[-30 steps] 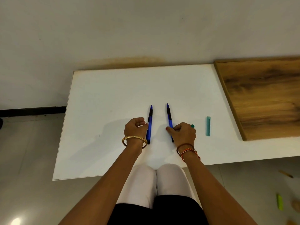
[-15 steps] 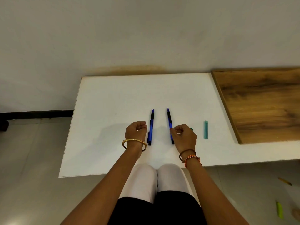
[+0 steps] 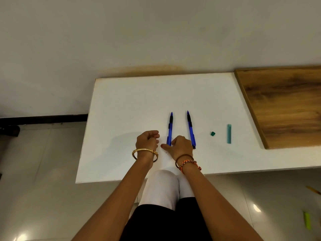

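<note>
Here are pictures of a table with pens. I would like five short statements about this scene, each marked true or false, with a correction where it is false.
1. The left pen and the right pen both lie flat on the white table. True.
2. The left hand holds a pen. False: its fingers are curled but hold nothing; it rests beside the left pen.
3. A small green cap lies between the right pen and the teal bar. True.
4. The teal bar lies on the wooden board. False: it lies on the white table, apart from the board.
5. The right hand grips the right pen. False: its thumb and fingers pinch the near end of the left pen.
</note>
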